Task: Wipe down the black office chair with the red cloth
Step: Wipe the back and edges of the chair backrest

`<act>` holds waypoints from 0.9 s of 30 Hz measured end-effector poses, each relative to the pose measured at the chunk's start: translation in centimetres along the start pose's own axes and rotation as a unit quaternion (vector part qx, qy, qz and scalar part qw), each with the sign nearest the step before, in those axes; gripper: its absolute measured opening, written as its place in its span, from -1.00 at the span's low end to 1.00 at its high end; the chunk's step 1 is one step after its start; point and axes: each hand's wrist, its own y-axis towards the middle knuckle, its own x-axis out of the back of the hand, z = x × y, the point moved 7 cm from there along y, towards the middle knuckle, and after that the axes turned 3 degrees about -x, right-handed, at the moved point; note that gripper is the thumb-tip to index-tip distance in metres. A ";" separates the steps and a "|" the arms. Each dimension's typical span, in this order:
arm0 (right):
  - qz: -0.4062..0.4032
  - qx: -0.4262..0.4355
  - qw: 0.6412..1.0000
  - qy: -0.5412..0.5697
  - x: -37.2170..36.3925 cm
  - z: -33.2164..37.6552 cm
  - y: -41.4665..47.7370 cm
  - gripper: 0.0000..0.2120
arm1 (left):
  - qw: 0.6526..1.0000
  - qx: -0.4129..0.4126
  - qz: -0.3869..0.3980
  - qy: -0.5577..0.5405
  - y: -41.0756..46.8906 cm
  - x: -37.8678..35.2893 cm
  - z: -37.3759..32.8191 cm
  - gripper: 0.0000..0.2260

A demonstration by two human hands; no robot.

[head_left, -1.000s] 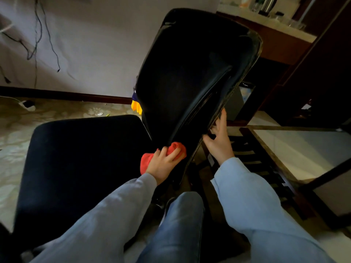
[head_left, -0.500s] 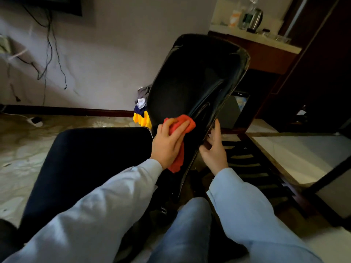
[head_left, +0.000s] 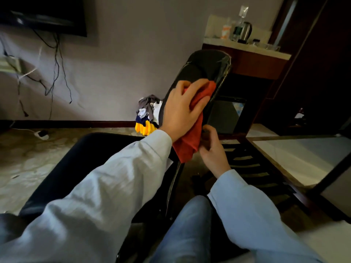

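Chair (head_left: 206, 65) is black, backrest tilted away toward the wall, seat at lower left. Red cloth (head_left: 191, 135) sits on the upper backrest near its right rim, lower half hanging loose. Left hand (head_left: 180, 111) has its fingers closed over the bunched top of the cloth, pressing it to the backrest. Right hand (head_left: 212, 149) is just below, fingers curled onto the backrest rim (beside the cloth's hanging end). 2 pale blue sleeves. Clothes pile (head_left: 147, 114) lies on the floor behind the chair; kettle (head_left: 245, 31) stands on the counter beyond.

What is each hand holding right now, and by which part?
Left hand: red cloth, by its bunched upper part, pressed on the chair back. Right hand: chair back's side edge, apparently.
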 end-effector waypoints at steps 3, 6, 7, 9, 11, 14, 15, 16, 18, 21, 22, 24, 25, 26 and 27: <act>0.001 0.022 0.999 0.031 0.3 0.9 -0.4 -0.48 | 1.000 0.003 0.001 -0.022 -1.3 -0.2 0.1 -0.64; -0.033 0.049 0.997 0.053 1.0 2.0 -0.4 -0.48 | 0.999 0.000 -0.028 -0.022 -3.5 0.4 0.9 -0.64; -0.039 0.056 0.996 0.061 1.0 2.4 -0.3 -0.48 | 0.999 0.002 -0.026 -0.025 -4.4 0.5 1.2 -0.64; -0.046 0.069 0.993 0.079 1.1 3.0 -0.2 -0.46 | 0.999 0.020 -0.005 -0.043 -6.4 0.3 2.1 -0.63; -0.050 0.076 0.992 0.090 1.0 3.3 -0.1 -0.45 | 0.998 0.041 0.026 -0.047 -9.0 -0.2 3.4 -0.63; -0.050 0.080 0.991 0.093 1.0 3.2 0.0 -0.46 | 0.994 0.054 0.085 -0.032 -12.6 -0.2 5.3 -0.65; -0.049 0.079 0.991 0.091 1.0 3.1 0.1 -0.46 | 0.993 0.055 0.097 -0.028 -13.2 0.0 5.9 -0.66; -0.048 0.076 0.992 0.089 1.0 2.9 0.1 -0.46 | 0.993 0.060 0.103 -0.024 -13.4 0.3 6.2 -0.67; -0.046 0.069 0.993 0.083 1.0 2.7 0.2 -0.46 | 0.993 0.064 0.093 -0.020 -12.5 1.3 6.1 -0.68; -0.046 0.066 0.994 0.078 0.9 2.8 0.4 -0.47 | 0.998 0.019 0.057 -0.024 -8.2 2.4 3.8 -0.69; -0.048 0.068 0.994 0.078 1.1 2.9 0.5 -0.47 | 0.999 -0.008 0.049 -0.024 -6.4 2.7 2.7 -0.68; -0.047 0.073 0.993 0.077 1.4 3.1 0.6 -0.47 | 0.997 -0.065 0.032 -0.005 -2.9 3.0 0.7 -0.68; -0.046 0.073 0.993 0.077 1.6 3.2 0.7 -0.46 | 0.996 -0.087 0.024 0.006 -1.3 3.1 0.0 -0.68; -0.045 0.072 0.993 0.079 1.8 3.2 0.8 -0.45 | 0.995 -0.102 0.015 0.014 0.1 3.1 -0.5 -0.69; -0.043 0.070 0.993 0.083 2.0 3.2 0.9 -0.45 | 0.994 -0.109 0.008 0.019 1.1 3.1 -0.7 -0.69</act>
